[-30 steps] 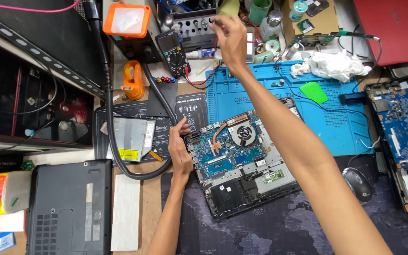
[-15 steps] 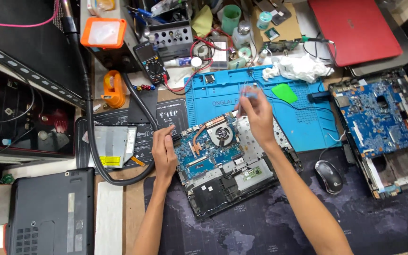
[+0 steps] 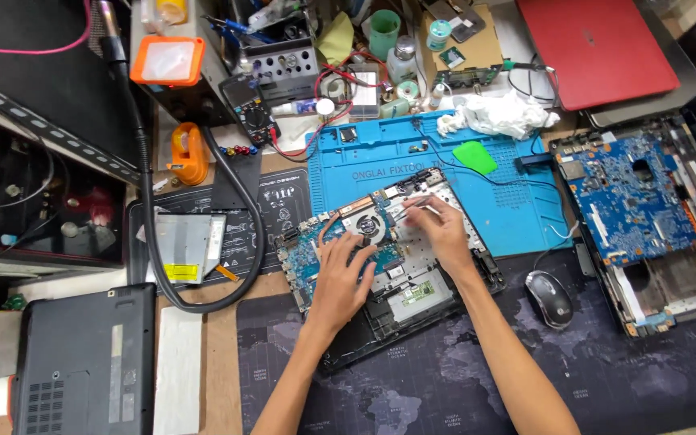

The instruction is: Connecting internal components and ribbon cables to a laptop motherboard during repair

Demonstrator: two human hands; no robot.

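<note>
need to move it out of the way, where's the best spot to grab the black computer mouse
Grip the black computer mouse across its two long sides, coming straight down from above. It lies flat on the dark desk mat, domed back up, with open mat on both flanks, so fingers can close around it freely.

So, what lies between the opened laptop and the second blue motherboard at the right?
In the head view, a black mouse lies between the opened laptop and the blue motherboard.
</note>
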